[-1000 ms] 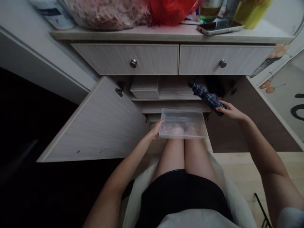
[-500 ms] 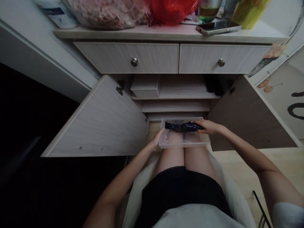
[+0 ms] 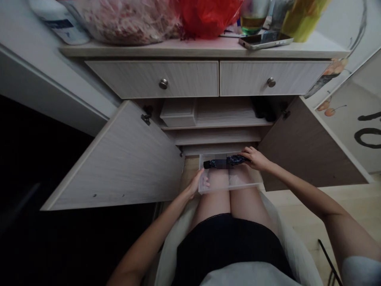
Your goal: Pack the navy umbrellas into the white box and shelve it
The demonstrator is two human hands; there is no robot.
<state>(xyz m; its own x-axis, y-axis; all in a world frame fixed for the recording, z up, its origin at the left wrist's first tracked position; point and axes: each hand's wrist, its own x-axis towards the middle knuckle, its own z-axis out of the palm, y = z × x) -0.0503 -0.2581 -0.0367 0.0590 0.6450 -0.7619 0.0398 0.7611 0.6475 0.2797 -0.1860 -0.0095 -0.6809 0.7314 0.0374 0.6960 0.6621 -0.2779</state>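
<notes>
Open cabinet with 2 drawers and things on its top

The cabinet (image 3: 208,137) has 2 closed drawers, the left drawer (image 3: 154,78) and the right drawer (image 3: 272,77), each with 1 round metal knob. Under them both doors are open: the left door (image 3: 119,159) and the right door (image 3: 309,151). On the upper shelf stands a pale box (image 3: 177,113) at the left and a dark object (image 3: 263,109) at the right. On the top lie a phone (image 3: 264,39), a red bag (image 3: 208,18) and a clear bag (image 3: 127,20).

Single head-worn view, looking forward and steeply down, close over the lap; open cabinet (image 3: 190,127) at 12 o'clock, tabletop (image 3: 205,47) along the upper edge.
</notes>
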